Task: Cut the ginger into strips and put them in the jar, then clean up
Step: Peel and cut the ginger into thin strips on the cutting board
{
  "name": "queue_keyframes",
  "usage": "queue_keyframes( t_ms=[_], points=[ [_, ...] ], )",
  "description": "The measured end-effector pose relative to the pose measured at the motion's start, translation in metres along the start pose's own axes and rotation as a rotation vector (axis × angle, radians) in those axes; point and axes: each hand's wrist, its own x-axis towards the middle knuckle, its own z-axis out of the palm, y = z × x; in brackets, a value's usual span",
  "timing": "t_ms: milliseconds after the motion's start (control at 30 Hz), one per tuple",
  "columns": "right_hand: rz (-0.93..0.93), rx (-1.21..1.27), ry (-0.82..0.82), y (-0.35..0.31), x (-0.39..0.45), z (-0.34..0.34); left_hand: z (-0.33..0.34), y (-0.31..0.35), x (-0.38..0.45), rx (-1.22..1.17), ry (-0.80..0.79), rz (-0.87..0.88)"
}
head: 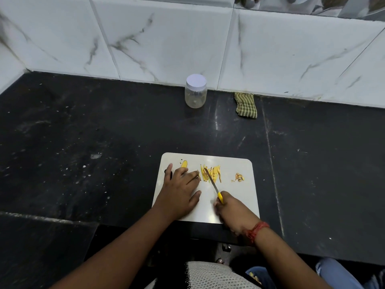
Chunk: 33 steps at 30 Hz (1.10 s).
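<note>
The pale yellow cut ginger strips [211,173] lie in a loose bunch on the white rounded-corner plastic cutting board [233,195], each strip's long axis running roughly away from the person toward the wall, just beyond and between the two hands. The right hand [233,213] is curled round the yellow handle of a small thin-bladed knife [213,184], whose blade slants up and to the left from the hand, its tip lying among the strips. The left hand [179,190] rests flat on the board with fingers spread and fairly straight, its fingertips touching a piece at the left edge of the bunch; whether it pinches that piece I cannot tell. Just beyond its fingers lies an uncut yellow ginger slice [184,164], long axis also pointing toward the wall. To the right of the knife tip sits a small heap of brownish ginger peelings [239,177]. The board lies on a black speckled stone countertop [83,142] backed by white marble-veined wall tiles [166,42]. Well beyond the hands, against the wall, stands an upright clear plastic jar [195,94] with its white lid on, and to its right a folded green-striped cloth [245,105].
</note>
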Motion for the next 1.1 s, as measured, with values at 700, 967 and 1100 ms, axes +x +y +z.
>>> queue_keyframes(
  t_ms=[700,967,1100],
  points=[
    [0.087,0.224,-0.071,-0.019,0.017,-0.024,-0.009,-0.028,0.036,-0.071,0.069,-0.369],
    [0.097,0.235,-0.08,-0.018,0.021,-0.027,-0.015,-0.016,0.048,-0.064,0.04,-0.438],
    [0.109,0.238,-0.087,-0.014,0.021,-0.026,-0.017,-0.002,0.049,-0.161,0.043,-0.445]
  ],
)
